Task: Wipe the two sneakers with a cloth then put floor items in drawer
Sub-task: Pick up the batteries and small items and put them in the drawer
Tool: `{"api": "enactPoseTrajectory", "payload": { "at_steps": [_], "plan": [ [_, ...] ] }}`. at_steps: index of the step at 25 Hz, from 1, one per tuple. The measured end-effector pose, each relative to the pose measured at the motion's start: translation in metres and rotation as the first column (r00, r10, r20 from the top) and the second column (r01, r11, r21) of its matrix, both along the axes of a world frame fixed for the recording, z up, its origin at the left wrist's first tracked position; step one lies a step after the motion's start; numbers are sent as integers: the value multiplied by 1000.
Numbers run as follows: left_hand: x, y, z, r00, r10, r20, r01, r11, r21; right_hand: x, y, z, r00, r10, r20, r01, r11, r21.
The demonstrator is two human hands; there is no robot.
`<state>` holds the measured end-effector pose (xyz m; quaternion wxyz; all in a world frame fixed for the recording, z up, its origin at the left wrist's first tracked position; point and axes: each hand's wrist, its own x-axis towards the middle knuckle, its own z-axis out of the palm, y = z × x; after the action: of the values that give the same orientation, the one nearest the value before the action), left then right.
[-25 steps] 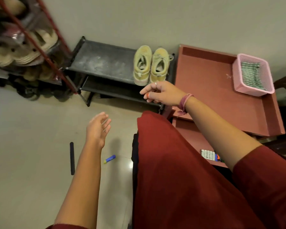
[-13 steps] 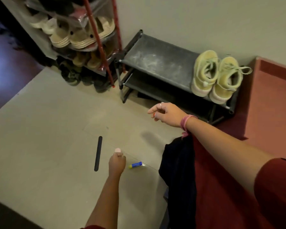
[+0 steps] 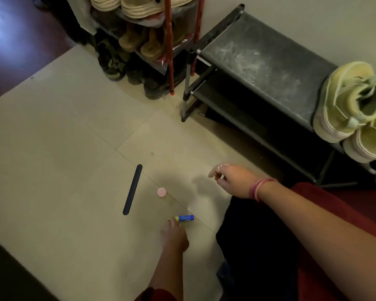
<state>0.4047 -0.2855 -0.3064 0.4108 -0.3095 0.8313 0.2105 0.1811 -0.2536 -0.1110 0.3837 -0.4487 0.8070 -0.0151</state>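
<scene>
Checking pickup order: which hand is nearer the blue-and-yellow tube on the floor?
Left. The left hand has its fingers at the blue-and-yellow tube; the right hand hovers farther away, up and right.

Dark red sleeves — pink wristbands (image 3: 257, 189)

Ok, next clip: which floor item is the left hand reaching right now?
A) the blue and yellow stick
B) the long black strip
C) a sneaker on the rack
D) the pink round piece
A: the left hand has its fingertips at the yellow end of the blue and yellow stick, while the black strip and pink round piece lie apart from it on the floor.
</scene>
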Motion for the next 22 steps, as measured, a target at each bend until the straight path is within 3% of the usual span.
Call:
{"api": "enactPoseTrajectory", "payload": {
  "at_steps": [3, 7, 16, 20, 21, 22],
  "plan": [
    [-6, 3, -16, 993, -108, 47, 109, 994, -18, -1, -4, -14, 991, 132, -18, -128, 983, 130],
    [-14, 6, -36, 977, -204, 56, 207, 977, -46, -6, -11, -26, 980, 200, -16, -195, 968, 161],
    [-24, 15, -74, 975, -182, 129, 184, 983, 0, -32, -4, -33, 982, 189, -8, -184, 963, 196],
    [-11, 24, -75, 992, -16, 122, 15, 1000, 6, -31, -7, -34, 989, 145, 13, -146, 976, 160],
    [-9, 30, -73, 991, 121, 60, -122, 993, 9, -30, -7, -34, 993, 111, 33, -114, 983, 143],
    [-9, 37, -69, 935, 351, -50, -349, 936, 43, -28, -9, -35, 996, 51, 72, -59, 990, 126]
  ]
}}
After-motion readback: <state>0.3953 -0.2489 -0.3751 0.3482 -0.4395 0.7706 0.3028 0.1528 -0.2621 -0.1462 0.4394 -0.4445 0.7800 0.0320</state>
